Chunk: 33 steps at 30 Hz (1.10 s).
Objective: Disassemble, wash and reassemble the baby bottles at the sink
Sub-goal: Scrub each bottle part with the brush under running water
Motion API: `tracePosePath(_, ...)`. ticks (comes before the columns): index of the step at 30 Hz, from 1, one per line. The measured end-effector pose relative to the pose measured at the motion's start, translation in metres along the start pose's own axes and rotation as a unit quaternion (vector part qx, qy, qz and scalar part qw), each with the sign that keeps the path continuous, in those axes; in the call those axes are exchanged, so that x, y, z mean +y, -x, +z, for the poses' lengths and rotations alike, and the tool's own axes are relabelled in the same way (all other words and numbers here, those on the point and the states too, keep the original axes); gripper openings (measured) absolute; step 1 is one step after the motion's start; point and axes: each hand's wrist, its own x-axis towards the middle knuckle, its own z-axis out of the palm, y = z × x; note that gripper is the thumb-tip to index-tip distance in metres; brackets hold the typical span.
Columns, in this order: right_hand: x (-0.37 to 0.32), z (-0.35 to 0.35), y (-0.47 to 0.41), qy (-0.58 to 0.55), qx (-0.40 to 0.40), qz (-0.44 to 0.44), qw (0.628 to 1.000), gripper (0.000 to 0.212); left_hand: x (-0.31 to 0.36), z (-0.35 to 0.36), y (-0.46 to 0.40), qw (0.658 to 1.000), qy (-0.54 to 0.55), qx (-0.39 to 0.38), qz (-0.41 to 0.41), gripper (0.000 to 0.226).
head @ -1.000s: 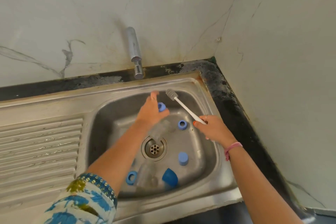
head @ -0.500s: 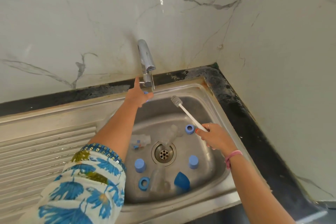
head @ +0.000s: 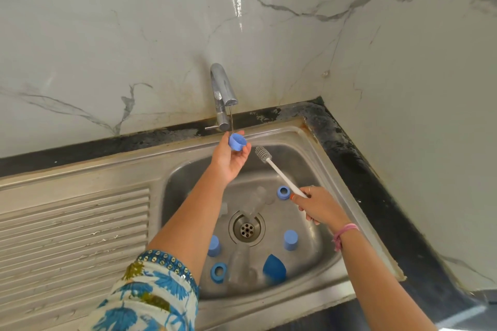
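My left hand [head: 230, 160] holds a blue bottle cap [head: 237, 141] under the tap [head: 222, 94], where a thin stream of water runs into it. My right hand [head: 318, 205] grips the white handle of a bottle brush [head: 264, 154], whose bristle head points up just right of the cap. In the steel sink [head: 317, 161] lie two blue screw rings [head: 283, 191] [head: 218, 272], two blue caps [head: 290, 240] [head: 214, 245], a dark blue dome cover [head: 274, 268] and clear bottles [head: 240, 263] [head: 258, 200] near the drain [head: 247, 228].
A ribbed steel draining board [head: 72, 226] spreads to the left of the basin. Marble walls [head: 416, 88] close in behind and on the right, with a black counter strip [head: 357, 169] along them.
My left hand came off the tap lever and now holds the blue cap under the spout. Water has started to run. The view shifted upward; the brush hand stayed roughly in place.
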Motion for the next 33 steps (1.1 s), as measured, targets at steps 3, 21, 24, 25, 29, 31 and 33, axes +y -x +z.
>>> tracePosePath(3,0.001,0.001,0.001,-0.008,-0.003,0.004,1.0,0.032,0.005,0.002,0.002,1.0,0.019,-0.011,-0.006,0.04)
tracePosePath(21,0.007,0.003,0.0,-0.027,-0.01,0.005,1.0,0.015,0.005,-0.007,0.01,0.997,0.042,-0.052,-0.031,0.037)
tracePosePath(24,0.009,0.003,-0.001,-0.026,-0.009,0.009,1.0,0.015,0.004,-0.007,0.013,0.997,0.015,-0.066,-0.022,0.035)
tracePosePath(25,0.009,0.003,-0.001,-0.025,-0.009,0.01,1.0,0.014,0.004,-0.008,0.014,0.997,0.008,-0.07,-0.019,0.034)
tracePosePath(29,0.012,0.003,-0.003,-0.021,-0.011,0.013,1.0,0.019,0.003,-0.011,0.016,0.997,0.02,-0.077,-0.012,0.033)
tracePosePath(31,0.012,0.003,-0.003,-0.019,-0.013,0.014,1.0,0.019,0.003,-0.011,0.017,0.996,0.038,-0.083,-0.011,0.034)
tracePosePath(33,0.012,0.003,-0.004,-0.018,-0.014,0.014,1.0,0.017,0.003,-0.01,0.017,0.995,0.049,-0.089,-0.011,0.034)
